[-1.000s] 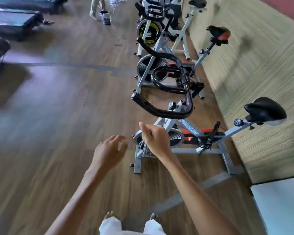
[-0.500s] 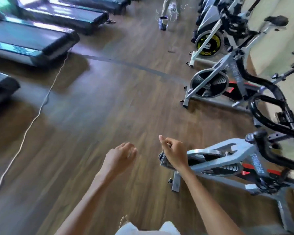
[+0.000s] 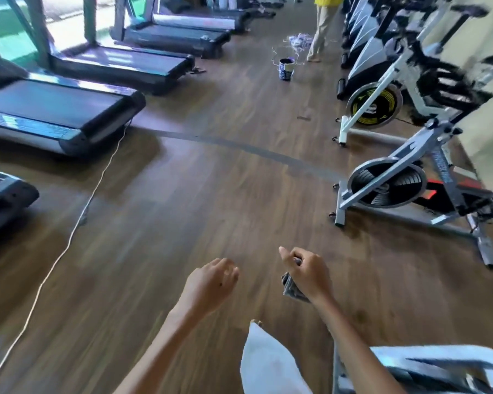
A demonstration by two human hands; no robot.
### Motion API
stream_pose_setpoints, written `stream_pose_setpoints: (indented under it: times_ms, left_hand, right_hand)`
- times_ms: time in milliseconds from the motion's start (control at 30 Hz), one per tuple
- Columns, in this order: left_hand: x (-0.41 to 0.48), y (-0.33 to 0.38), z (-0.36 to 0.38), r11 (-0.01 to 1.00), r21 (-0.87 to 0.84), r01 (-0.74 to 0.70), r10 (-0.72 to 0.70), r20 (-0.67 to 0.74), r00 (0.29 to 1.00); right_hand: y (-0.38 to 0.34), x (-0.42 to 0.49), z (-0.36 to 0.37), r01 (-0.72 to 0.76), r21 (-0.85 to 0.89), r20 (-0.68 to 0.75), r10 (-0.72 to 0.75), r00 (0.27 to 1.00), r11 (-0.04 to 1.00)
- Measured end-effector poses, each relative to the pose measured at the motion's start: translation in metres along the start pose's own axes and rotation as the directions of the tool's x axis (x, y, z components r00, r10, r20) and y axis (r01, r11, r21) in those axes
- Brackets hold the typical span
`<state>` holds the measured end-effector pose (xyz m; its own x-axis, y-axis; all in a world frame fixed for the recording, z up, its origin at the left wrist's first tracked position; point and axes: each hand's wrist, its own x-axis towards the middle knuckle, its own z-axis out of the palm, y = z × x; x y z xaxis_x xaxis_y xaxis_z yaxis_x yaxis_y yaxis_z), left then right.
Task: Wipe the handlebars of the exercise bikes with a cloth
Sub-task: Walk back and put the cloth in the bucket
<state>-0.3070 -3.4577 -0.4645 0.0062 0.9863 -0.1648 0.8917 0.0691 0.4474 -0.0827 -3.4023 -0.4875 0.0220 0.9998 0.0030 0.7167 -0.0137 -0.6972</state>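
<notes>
Head view: right hand [image 3: 308,275] grips bunched grey cloth [image 3: 292,290]; left hand [image 3: 211,282] hangs loosely curled, empty. Black bike handlebars [image 3: 453,83] lie far right (blurred); loose white floor cable [image 3: 103,173] left could trip a foot.

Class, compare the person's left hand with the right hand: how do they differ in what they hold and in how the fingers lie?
The left hand holds nothing; the right hand grips a crumpled grey cloth. The left hand's fingers are loosely curled; the right hand's are closed round the cloth, thumb sticking out. Shared: both are held out over the brown wooden floor, and neither touches the grey exercise bike.
</notes>
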Motion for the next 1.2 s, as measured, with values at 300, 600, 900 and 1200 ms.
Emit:
stream_pose_setpoints:
  times_ms: [300,600,900,1200]
  left_hand:
    - [0.224,-0.028,-0.068,0.989,-0.078,0.125,-0.126,-0.006,0.992]
    - [0.476,-0.085,-0.119,0.988,-0.090,0.123,-0.128,-0.050,0.991]
    - [0.737,-0.116,-0.200,0.998,-0.056,0.012,-0.008,0.067,0.998]
    - [1.029,-0.106,-0.225,0.994,0.039,-0.099,0.096,0.069,0.993]
  right_hand:
    - [-0.056,0.241,0.032,-0.004,0.037,0.106,0.000,0.994,0.999]
    - [-0.107,0.485,0.100,0.011,0.065,0.112,-0.018,0.994,0.998]
    - [-0.147,0.727,0.141,-0.058,0.031,-0.015,0.059,0.998,0.998]
    - [-0.132,1.008,0.168,0.096,-0.271,-0.211,-0.156,0.965,0.958]
